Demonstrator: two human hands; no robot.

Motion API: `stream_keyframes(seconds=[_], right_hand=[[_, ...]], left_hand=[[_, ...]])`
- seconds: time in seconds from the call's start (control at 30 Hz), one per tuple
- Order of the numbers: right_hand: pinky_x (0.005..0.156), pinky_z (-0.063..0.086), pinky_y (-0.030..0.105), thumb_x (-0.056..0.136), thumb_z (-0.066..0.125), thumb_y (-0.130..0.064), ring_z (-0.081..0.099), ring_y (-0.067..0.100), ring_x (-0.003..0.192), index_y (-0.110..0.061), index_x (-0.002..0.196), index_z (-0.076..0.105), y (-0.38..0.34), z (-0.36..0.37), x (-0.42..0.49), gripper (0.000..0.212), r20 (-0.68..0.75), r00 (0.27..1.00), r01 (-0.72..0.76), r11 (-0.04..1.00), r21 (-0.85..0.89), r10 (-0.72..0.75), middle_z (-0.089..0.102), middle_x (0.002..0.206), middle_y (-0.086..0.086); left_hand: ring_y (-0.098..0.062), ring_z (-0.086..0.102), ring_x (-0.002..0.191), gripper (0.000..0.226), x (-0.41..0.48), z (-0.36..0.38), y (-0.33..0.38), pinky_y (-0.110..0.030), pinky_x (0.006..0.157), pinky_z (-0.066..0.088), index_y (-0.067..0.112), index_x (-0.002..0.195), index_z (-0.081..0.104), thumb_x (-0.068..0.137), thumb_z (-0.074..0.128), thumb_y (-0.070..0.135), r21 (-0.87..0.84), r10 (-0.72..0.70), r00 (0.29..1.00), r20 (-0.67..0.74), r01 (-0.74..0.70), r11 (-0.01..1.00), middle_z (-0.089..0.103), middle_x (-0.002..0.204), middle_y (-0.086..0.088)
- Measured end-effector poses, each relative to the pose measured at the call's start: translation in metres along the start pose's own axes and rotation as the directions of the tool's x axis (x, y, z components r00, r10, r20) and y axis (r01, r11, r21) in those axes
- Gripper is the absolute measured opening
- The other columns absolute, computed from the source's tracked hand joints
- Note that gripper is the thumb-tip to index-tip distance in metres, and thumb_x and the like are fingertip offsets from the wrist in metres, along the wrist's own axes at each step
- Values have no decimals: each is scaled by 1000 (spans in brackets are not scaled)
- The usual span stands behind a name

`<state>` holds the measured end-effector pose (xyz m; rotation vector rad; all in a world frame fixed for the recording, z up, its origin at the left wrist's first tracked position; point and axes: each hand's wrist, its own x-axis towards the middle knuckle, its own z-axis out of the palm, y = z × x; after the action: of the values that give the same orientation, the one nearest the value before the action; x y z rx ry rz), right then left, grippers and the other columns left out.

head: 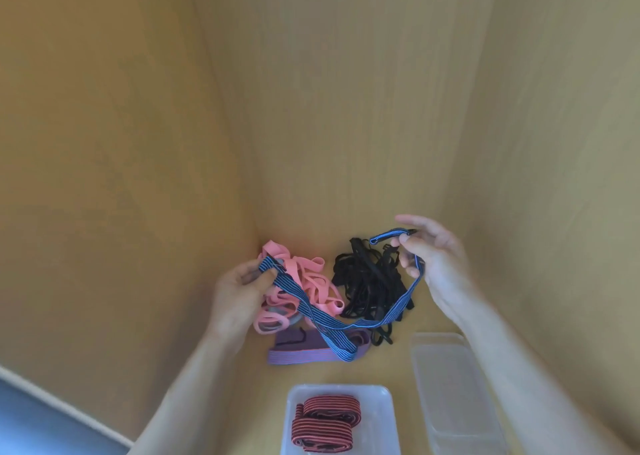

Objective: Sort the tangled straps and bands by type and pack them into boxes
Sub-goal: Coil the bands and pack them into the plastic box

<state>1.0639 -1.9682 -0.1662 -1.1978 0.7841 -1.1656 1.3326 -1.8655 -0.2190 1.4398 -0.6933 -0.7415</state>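
A blue and black striped strap point(346, 328) hangs in a long sag between my two hands. My left hand point(239, 288) pinches one end of it over the pink pile. My right hand point(433, 254) pinches the other end, which is folded into a small loop. Below the strap lie a tangle of pink rubber bands point(308, 274), a tangle of thin black straps point(367, 281) and a folded purple striped strap point(298, 350). A clear box point(381, 420) near the front holds a folded red and black striped strap point(325, 423).
A second clear box point(450, 392) stands to the right of the first, with nothing visible in it. Everything lies on a wooden surface with wooden walls behind and at both sides. A blue floor area shows at the lower left.
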Motion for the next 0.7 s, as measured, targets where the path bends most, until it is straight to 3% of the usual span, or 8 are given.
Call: stream_keyframes(seconds=[0.1,0.3,0.43,0.53,0.63,0.7], right_hand=[[43,33,20,95,57,5,48,14,53,-11,110,71,1,0,1,26,11,999,-36,999,-11,36,68,79,4],[42,42,27,93,64,0,58,19,59,-8,107,70,-7,6,7,17,32,998,-49,996,73,47,67,82,8],[52,55,31,92,66,-2,65,21,67,-7,110,70,-18,8,10,18,28,999,-40,993,107,38,68,86,10],[62,61,35,94,66,-5,69,24,72,-5,111,69,-26,12,14,17,-1,1000,-15,996,84,15,72,86,12],[70,63,37,96,64,-6,72,27,74,-2,109,66,-34,17,19,13,-52,999,-5,995,99,10,75,85,14],[72,63,38,97,61,-4,73,28,76,-2,107,65,-40,19,23,10,-45,998,-25,988,154,32,75,87,17]], left_hand=[[-25,72,91,14,3,17,22,-37,89,56,8,102,74,90,70,2,-41,28,995,95,-24,999,78,99,-11],[-26,71,85,18,3,53,68,-27,73,61,-4,100,70,84,75,4,-65,100,968,230,-87,994,75,96,-20],[-31,65,81,24,3,65,88,-33,72,55,-11,101,67,87,74,7,-49,142,943,302,-134,990,72,98,-28],[-30,66,83,23,4,71,103,-40,82,55,-8,102,69,88,73,10,-25,157,921,355,-159,987,73,100,-25],[-23,69,81,9,6,77,116,-36,85,55,4,94,71,87,73,9,-42,171,888,427,-170,985,75,92,-13],[-20,69,82,13,7,81,123,-34,86,55,9,93,72,82,76,16,-59,182,866,465,-175,983,75,91,-7]])
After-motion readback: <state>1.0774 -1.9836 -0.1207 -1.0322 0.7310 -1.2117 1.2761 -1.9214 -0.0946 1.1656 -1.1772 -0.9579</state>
